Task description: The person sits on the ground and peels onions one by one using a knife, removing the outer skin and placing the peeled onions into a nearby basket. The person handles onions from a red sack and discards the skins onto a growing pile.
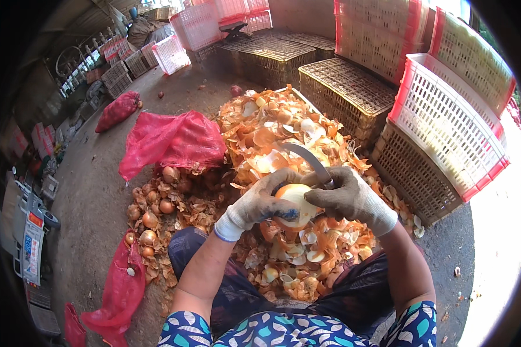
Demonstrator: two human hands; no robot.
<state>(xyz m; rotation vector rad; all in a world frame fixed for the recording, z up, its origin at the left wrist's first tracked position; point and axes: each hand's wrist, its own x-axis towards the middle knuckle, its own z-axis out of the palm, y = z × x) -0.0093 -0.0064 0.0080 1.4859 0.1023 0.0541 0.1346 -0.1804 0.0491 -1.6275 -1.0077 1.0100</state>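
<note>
A large onion [297, 203], partly peeled to its pale flesh, is held between my two gloved hands above a heap of peelings. My left hand [261, 199] wraps its fingers round the onion's left side. In my right hand [350, 195] is a knife [310, 159] with a curved blade pointing up and left, while the thumb presses on the onion's right side. The knife's handle is mostly hidden in the glove. Orange-brown onion skins [260, 124] pile up beyond and below my hands. Whole unpeeled onions [150, 218] lie to the left, by the mouth of a pink mesh sack [176, 139].
Brown plastic crates [344, 95] stand at the back right, with a white and pink crate [446, 124] stacked nearest. A filled red mesh sack [118, 111] lies at the far left. An emptied-looking pink mesh sack [118, 295] lies near left. A small vehicle [32, 231] stands at the left edge.
</note>
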